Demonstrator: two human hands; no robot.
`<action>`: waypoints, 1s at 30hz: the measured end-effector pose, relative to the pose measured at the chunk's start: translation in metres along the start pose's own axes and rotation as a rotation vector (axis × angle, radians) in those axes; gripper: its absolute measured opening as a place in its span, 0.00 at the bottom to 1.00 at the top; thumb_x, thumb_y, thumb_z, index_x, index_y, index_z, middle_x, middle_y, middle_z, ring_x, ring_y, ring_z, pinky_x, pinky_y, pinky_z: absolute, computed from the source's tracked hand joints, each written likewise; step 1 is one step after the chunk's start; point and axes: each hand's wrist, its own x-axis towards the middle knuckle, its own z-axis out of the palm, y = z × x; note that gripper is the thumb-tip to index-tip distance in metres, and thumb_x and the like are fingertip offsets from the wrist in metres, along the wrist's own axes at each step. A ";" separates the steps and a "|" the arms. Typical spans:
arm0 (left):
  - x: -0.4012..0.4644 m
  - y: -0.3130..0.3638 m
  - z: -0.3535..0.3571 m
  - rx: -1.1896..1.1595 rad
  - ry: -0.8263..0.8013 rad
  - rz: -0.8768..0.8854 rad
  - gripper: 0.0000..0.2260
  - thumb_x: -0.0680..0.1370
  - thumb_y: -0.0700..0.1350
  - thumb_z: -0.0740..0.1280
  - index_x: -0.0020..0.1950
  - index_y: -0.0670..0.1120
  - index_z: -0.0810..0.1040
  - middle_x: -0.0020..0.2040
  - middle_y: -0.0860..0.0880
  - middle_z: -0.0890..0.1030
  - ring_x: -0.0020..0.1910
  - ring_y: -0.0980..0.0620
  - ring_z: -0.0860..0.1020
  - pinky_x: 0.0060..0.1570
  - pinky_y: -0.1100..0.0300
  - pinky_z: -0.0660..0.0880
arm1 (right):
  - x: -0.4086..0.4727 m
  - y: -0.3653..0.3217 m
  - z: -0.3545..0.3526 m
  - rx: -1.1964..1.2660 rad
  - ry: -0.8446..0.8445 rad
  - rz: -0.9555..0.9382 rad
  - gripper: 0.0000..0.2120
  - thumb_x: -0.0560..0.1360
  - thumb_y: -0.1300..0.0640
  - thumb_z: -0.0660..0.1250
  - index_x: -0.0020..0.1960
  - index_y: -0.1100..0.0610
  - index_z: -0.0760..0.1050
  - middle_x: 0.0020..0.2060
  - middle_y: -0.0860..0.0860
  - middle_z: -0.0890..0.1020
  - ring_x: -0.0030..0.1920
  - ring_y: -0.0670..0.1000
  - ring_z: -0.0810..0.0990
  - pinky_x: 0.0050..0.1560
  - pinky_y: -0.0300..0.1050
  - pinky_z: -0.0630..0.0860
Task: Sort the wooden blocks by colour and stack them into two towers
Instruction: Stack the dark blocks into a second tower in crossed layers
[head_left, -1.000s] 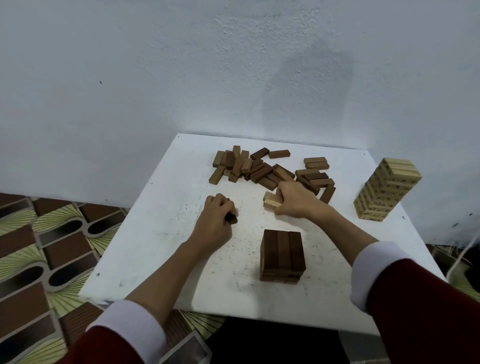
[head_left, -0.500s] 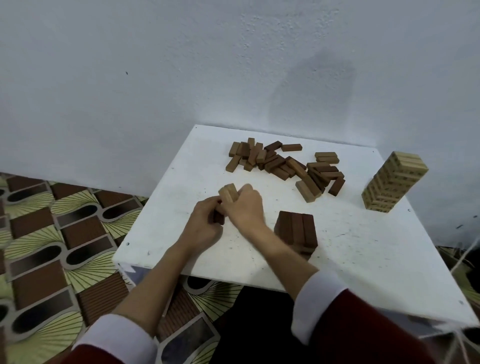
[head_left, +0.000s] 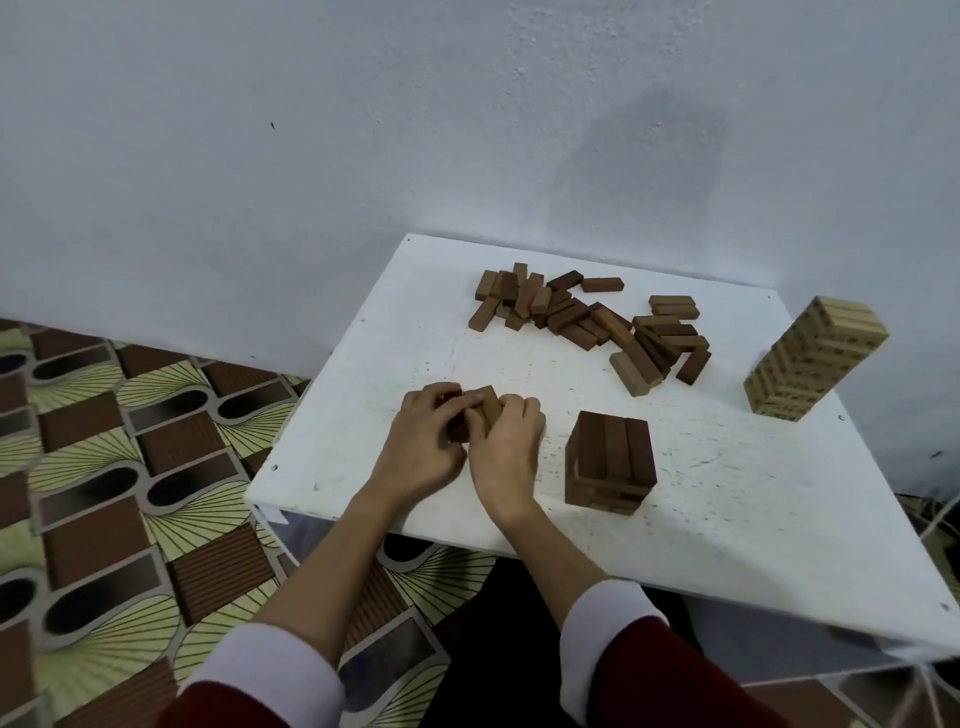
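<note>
My left hand and my right hand meet at the table's front left, fingers curled round a small bunch of brown blocks held between them. To their right stands a short dark brown tower, three blocks across on top. A loose pile of brown blocks lies farther back on the table. A taller light-coloured tower stands at the right edge.
The white table stands against a white wall. Its front left corner is near my hands. Patterned floor tiles lie to the left and below.
My right hand brought light brown blocks from the pile over to my left hand. Both hands now hold the blocks together. The camera view shifted left.
</note>
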 end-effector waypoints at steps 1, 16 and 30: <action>0.001 0.000 0.000 -0.007 -0.007 0.001 0.26 0.66 0.41 0.63 0.64 0.52 0.77 0.63 0.51 0.73 0.61 0.51 0.67 0.60 0.62 0.64 | -0.002 0.001 0.002 0.021 0.037 -0.004 0.14 0.80 0.53 0.59 0.59 0.62 0.71 0.56 0.55 0.71 0.58 0.54 0.67 0.60 0.53 0.70; 0.000 0.003 0.001 0.011 -0.028 -0.015 0.25 0.73 0.46 0.57 0.71 0.50 0.71 0.60 0.52 0.73 0.58 0.54 0.66 0.60 0.65 0.63 | -0.013 0.010 -0.002 -0.032 0.068 -0.146 0.07 0.77 0.58 0.61 0.53 0.57 0.75 0.52 0.52 0.73 0.54 0.51 0.66 0.56 0.50 0.71; 0.001 -0.008 0.005 -0.148 0.054 -0.103 0.30 0.68 0.30 0.59 0.69 0.48 0.70 0.54 0.54 0.75 0.57 0.51 0.70 0.60 0.69 0.66 | -0.012 0.013 -0.001 -0.059 0.038 -0.186 0.17 0.73 0.68 0.60 0.59 0.56 0.74 0.55 0.52 0.75 0.57 0.53 0.67 0.57 0.51 0.71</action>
